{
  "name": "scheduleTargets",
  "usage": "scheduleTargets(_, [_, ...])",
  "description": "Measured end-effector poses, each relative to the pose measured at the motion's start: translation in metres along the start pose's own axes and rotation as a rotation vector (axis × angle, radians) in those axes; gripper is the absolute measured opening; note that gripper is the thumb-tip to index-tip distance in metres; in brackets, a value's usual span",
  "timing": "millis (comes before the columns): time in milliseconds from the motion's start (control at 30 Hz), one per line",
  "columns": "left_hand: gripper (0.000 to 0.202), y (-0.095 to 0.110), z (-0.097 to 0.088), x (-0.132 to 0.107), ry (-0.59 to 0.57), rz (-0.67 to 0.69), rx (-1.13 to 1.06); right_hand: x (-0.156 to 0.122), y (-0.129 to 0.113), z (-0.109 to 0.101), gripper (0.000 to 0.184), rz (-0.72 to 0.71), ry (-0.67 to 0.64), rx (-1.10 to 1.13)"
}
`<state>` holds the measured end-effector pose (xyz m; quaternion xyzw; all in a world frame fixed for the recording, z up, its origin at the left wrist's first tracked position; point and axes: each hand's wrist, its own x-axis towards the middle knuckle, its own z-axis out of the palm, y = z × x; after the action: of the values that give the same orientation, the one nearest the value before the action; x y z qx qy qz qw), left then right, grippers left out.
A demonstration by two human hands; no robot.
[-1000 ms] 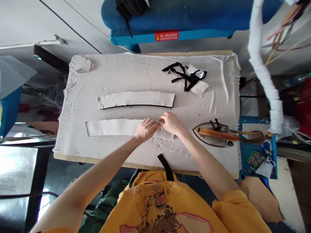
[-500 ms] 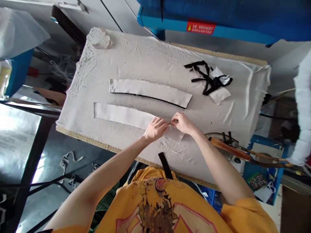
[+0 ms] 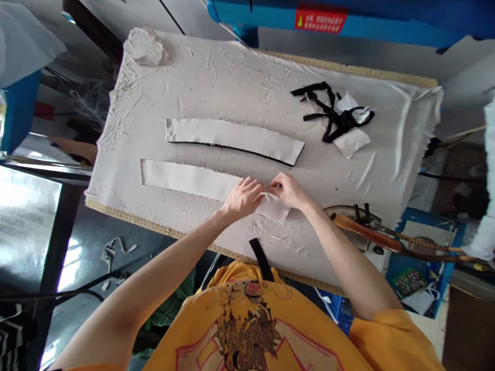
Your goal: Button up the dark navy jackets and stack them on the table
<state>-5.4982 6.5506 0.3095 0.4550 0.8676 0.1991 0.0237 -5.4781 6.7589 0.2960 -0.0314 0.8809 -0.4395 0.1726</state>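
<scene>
A long, slightly curved white fabric strip lies across the near part of the cloth-covered table. My left hand is closed at the upper edge of this strip, right of its middle, with its fingertips pinched together. Close beside it, my right hand pinches the same edge between thumb and forefinger. Between the two hands the fabric is slightly lifted and creased. Farther back lies a second white strip, with black edging along its lower side; neither hand touches it.
Black fabric bands and white scraps lie in a heap at the back right. An iron with a wooden handle stands right of my forearm. A black strip hangs over the front edge. A blue tray is at the right.
My view has shifted a little. Both hands stay at the strip's upper edge, and the fabric between them is now more raised and folded.
</scene>
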Motion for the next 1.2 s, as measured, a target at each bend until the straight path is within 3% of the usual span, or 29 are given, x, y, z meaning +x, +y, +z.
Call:
scheduleTargets(267, [0.006, -0.002, -0.004, 0.021, -0.182, -0.032, -0.014, -0.001, -0.007, 0.002, 0.017, 0.098, 0.032, -0.055])
scheduleTargets(833, [0.012, 0.017, -0.009, 0.036, -0.331, -0.233, -0.004, -0.008, -0.006, 0.012, 0.020, 0.140, 0.116, -0.126])
scheduleTargets(1033, [0.010, 0.019, -0.010, 0.039, -0.359, -0.289, -0.031, -0.029, -0.018, 0.003, 0.020, 0.069, 0.093, -0.176])
scheduleTargets(1200, [0.009, 0.016, -0.012, 0.039, -0.342, -0.249, -0.070, -0.041, -0.022, 0.011, 0.016, 0.048, 0.115, -0.273])
